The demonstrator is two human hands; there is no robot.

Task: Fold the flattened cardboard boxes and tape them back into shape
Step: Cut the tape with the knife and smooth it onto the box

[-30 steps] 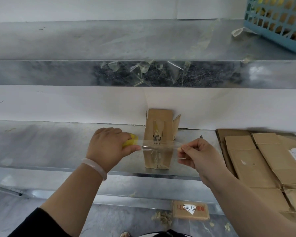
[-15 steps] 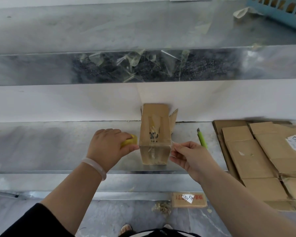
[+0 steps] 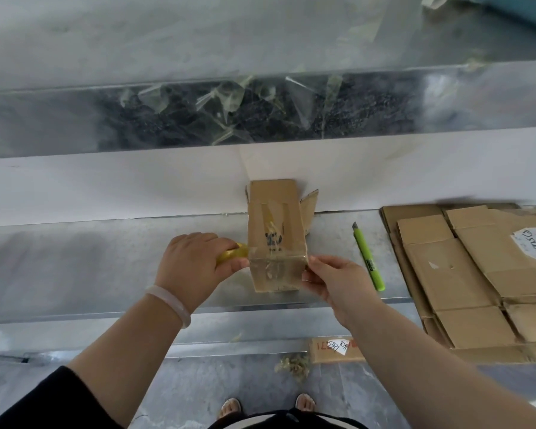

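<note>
Our left hand (image 3: 195, 264), left of centre in the frame, has its fingers curled close round a yellow tape roll (image 3: 234, 254), which it holds just beside the left side of the cardboard box (image 3: 276, 236). From the roll a band of clear tape (image 3: 276, 269) goes across the near face of the box. Our right hand (image 3: 334, 280) is at the right near corner, and its fingers (image 3: 314, 263) are drawn together with the thumb and pinch the end of the tape there (the end itself is hard to see). So the box is between our two hands, touching both. It lies on the metal shelf (image 3: 90, 258) in the centre of the frame. Its long axis points away from us, toward the white wall, and a flap stands open at the far right end. A green knife (image 3: 369, 258) lies to the right, and flattened boxes (image 3: 477, 274) are stacked at the right edge.
</note>
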